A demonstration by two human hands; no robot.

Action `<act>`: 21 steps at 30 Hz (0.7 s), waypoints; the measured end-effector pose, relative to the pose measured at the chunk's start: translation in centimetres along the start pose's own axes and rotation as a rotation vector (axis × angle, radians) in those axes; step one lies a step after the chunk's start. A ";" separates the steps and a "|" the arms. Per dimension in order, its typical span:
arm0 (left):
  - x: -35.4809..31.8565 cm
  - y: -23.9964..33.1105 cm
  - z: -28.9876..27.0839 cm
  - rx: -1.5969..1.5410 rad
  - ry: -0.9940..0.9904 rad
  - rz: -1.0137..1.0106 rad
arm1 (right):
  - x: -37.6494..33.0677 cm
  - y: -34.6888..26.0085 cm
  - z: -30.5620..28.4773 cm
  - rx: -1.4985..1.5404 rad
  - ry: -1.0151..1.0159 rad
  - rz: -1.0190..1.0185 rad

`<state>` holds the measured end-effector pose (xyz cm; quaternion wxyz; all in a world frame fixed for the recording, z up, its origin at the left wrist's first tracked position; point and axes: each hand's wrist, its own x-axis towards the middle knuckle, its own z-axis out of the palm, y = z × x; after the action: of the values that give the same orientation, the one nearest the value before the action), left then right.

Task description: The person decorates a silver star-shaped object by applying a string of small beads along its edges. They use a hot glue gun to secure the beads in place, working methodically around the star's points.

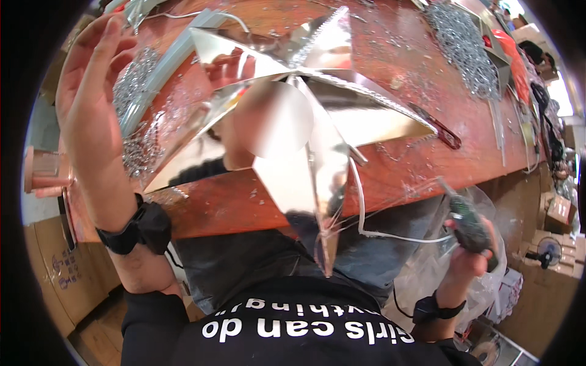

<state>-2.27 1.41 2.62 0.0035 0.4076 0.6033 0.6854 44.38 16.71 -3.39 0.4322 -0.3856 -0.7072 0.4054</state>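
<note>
A large shiny mirror-like five-pointed star [366,116] lies on the reddish wooden table, one point reaching over the near edge. Silver beaded trim [390,100] runs along some of its ridges. In my right hand [471,262] is a dark green hot glue gun [469,226], held off the table's near right edge. Thin glue strings [390,209] stretch from its nozzle to the star's near point. My left hand [91,91] is raised at the far left, fingers loosely apart with nothing visible in them, beside a bundle of translucent glue sticks [174,56].
Silver bead strands lie heaped at the left [143,67] and far right [464,49]. A dark red-handled tool [448,135] sticks out by the star's right point. A white cord [361,207] loops over the near edge. Clear plastic [421,283], a small fan [545,253] and cardboard boxes [79,262] stand around.
</note>
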 end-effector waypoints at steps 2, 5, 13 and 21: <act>0.0 -0.1 0.1 0.013 -0.001 0.000 | -0.8 0.2 1.2 -0.183 -0.081 -0.108; 0.4 -0.8 -0.6 0.076 -0.023 -0.009 | -0.6 -0.2 2.5 -0.461 -0.335 -0.341; 0.5 -1.4 -0.8 0.065 -0.009 -0.005 | -2.8 1.1 1.4 0.038 -0.261 0.350; 0.2 -1.1 0.1 0.032 0.002 -0.022 | 0.9 -4.4 2.8 0.005 -0.319 -0.114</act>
<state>-2.92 1.93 1.80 0.0041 0.4002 0.6186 0.6761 40.60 15.23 0.00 0.3378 -0.2746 -0.7864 0.4383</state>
